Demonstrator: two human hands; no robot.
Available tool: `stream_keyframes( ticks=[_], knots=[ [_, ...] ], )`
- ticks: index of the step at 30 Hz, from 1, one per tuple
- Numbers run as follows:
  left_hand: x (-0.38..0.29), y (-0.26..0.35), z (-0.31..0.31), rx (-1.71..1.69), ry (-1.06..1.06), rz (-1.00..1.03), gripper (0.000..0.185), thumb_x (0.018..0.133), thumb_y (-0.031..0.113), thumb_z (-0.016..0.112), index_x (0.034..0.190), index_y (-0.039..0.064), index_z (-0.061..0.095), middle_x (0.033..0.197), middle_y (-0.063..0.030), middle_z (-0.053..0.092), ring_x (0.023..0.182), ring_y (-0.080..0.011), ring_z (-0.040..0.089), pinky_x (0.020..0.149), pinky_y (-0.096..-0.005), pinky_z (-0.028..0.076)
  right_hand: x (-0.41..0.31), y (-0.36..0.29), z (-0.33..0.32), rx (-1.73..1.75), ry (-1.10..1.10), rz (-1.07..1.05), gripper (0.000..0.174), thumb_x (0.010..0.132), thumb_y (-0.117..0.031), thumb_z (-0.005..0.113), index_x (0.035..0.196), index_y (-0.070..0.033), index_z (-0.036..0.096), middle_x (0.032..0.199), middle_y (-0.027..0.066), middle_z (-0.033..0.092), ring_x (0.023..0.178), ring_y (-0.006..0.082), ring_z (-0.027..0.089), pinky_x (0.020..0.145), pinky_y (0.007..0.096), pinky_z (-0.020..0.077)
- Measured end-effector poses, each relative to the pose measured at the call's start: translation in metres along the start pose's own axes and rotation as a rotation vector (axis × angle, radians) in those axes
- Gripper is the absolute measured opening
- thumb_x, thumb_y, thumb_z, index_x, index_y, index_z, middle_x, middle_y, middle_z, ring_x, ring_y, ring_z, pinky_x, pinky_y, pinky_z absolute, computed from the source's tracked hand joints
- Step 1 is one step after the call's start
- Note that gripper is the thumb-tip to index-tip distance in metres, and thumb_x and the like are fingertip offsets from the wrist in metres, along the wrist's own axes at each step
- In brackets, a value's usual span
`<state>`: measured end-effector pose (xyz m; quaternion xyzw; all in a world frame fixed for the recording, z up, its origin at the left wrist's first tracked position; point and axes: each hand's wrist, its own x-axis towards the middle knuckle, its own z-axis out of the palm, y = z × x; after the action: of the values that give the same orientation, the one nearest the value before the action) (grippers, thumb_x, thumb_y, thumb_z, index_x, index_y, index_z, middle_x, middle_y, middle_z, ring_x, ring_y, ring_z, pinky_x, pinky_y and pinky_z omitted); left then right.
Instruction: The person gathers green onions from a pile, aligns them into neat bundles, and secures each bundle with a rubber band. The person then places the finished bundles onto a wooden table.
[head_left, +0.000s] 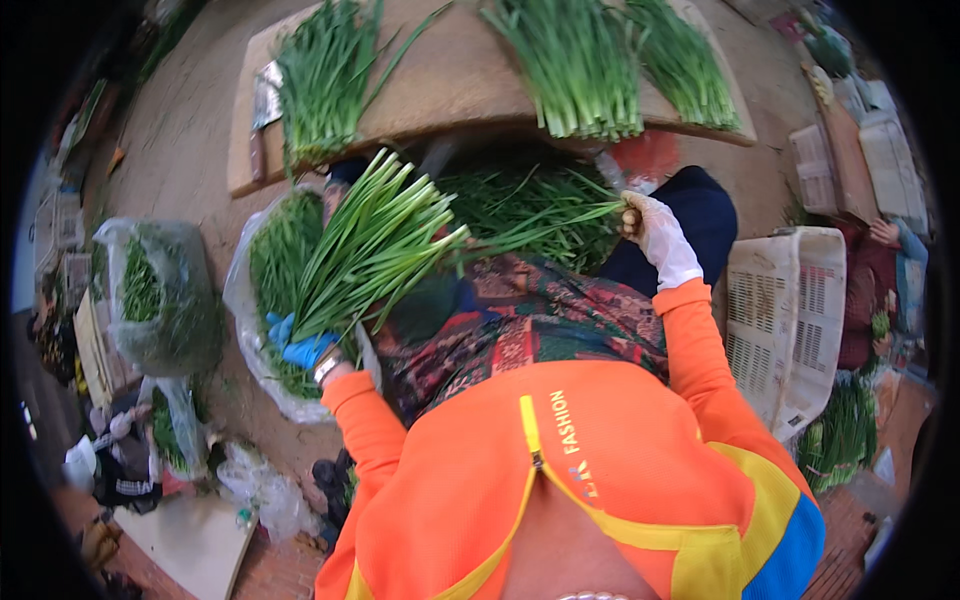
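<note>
In a blue glove, my left hand (301, 343) grips a thick bunch of garlic chives (382, 236) low down, the pale cut ends pointing up and to the right. My right hand (654, 229), in a whitish glove with bare-looking fingertips, pinches a few long green leaves (555, 223) stretched toward the bunch. Below those leaves lies a heap of loose greens (517, 187) between my knees. Under my left hand stands a plastic-lined container (240, 300) full of chives. On the wooden board (450, 82) ahead rest a left chive bundle (322, 82) and two bundles at right (577, 75).
A cleaver (262, 120) lies at the board's left end. To my left stands a clear bag of greens (161, 292). A white plastic crate (784, 322) is close by my right side. Other people (907, 277) sit at the far right and lower left.
</note>
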<state>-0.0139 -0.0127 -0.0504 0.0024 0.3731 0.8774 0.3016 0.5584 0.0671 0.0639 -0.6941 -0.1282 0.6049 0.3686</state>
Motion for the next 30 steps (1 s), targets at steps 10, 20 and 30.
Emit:
stream_keyframes(
  ticks=[10, 20, 30],
  knots=[
    [-0.068, 0.070, 0.217, 0.037, -0.659, -0.167, 0.043, 0.095, 0.029, 0.056, 0.127, 0.000, 0.054, 0.059, 0.0089, 0.030, 0.047, -0.0037, 0.031, 0.050, -0.0197, 0.033, -0.085, -0.080, 0.022, -0.084, -0.143, -0.722, 0.023, 0.092, -0.023, 0.064, 0.094, 0.000, 0.066, 0.064, 0.0010, 0.059, 0.057, 0.0073, 0.052, 0.054, 0.0222, 0.0407],
    [-0.195, -0.003, 0.346, 0.576, -0.965, -0.367, 0.034, 0.080, 0.001, 0.071, 0.113, 0.002, 0.063, 0.089, -0.0076, 0.068, 0.053, -0.0080, 0.053, 0.042, -0.0210, 0.039, -0.173, -0.144, 0.180, -0.187, -0.495, -1.038, 0.016, 0.092, -0.012, 0.062, 0.099, 0.003, 0.066, 0.070, 0.0004, 0.060, 0.059, 0.0050, 0.053, 0.055, 0.0198, 0.0436],
    [-0.188, -0.027, 0.338, 0.427, -0.992, -0.421, 0.024, 0.078, -0.002, 0.073, 0.102, 0.002, 0.067, 0.086, -0.0055, 0.070, 0.054, -0.0116, 0.058, 0.042, -0.0238, 0.043, -0.178, -0.156, 0.203, 0.014, -0.663, -0.815, 0.020, 0.095, -0.017, 0.058, 0.094, 0.000, 0.068, 0.066, 0.0017, 0.060, 0.053, 0.0073, 0.052, 0.050, 0.0205, 0.0400]
  ],
)
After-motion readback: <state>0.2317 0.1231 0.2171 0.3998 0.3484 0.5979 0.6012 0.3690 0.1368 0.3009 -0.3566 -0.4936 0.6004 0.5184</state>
